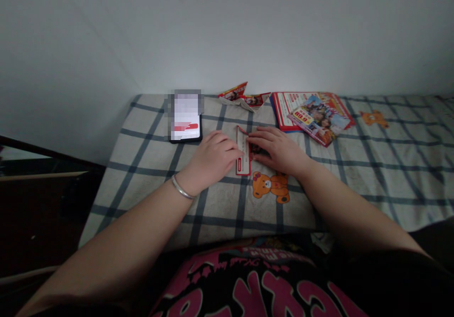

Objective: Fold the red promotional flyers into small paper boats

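A small folded paper (243, 158) with a red border and printed text lies on the checked cloth in front of me. My left hand (219, 154), wearing a silver bangle, holds its left edge with bent fingers. From the other side my right hand (275, 149) presses on the paper's right part, its fingers close together and covering some of the dark printed side. Just beyond the hands stands a folded paper piece (253, 101) with pointed ends, made of similar red printed paper.
A phone (186, 118) with a lit, partly blurred screen lies at the left. Printed cards (283, 111) are stacked at the right, with a colourful flyer (319, 120) on top. The checked cloth (142, 184) with bear prints covers the surface, which meets a pale wall (227, 33).
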The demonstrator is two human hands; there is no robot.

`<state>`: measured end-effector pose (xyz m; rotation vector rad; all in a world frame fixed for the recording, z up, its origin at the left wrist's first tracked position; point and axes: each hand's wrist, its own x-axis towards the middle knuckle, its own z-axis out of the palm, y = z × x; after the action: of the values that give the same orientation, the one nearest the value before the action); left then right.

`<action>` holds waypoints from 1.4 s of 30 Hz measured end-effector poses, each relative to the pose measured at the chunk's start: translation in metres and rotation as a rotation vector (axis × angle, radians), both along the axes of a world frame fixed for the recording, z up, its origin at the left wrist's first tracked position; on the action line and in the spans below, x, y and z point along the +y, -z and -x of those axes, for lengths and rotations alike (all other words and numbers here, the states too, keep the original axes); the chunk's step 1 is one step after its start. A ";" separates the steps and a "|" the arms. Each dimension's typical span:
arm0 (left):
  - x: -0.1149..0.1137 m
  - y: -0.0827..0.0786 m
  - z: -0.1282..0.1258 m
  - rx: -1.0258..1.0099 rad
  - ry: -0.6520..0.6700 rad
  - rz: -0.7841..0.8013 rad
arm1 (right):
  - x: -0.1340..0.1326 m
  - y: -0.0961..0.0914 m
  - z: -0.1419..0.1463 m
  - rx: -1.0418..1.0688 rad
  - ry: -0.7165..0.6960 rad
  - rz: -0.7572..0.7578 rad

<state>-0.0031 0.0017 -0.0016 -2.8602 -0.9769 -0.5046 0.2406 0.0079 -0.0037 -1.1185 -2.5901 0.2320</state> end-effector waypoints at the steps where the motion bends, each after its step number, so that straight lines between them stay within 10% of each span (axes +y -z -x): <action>1: 0.000 0.000 0.000 0.000 0.007 0.001 | 0.001 0.001 0.000 0.006 -0.013 0.009; 12: -0.001 0.004 -0.002 -0.068 0.024 0.034 | 0.005 0.011 0.000 0.156 -0.012 0.102; 20: -0.001 0.008 -0.001 -0.125 -0.272 0.054 | 0.003 0.013 0.007 0.191 -0.005 0.048; 42: -0.006 0.007 -0.006 -0.009 -0.234 0.070 | -0.002 0.011 0.010 0.035 0.040 -0.027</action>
<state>0.0025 -0.0046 -0.0088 -2.7524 -1.3342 -0.4702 0.2308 0.0058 -0.0151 -1.1460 -2.5299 0.2051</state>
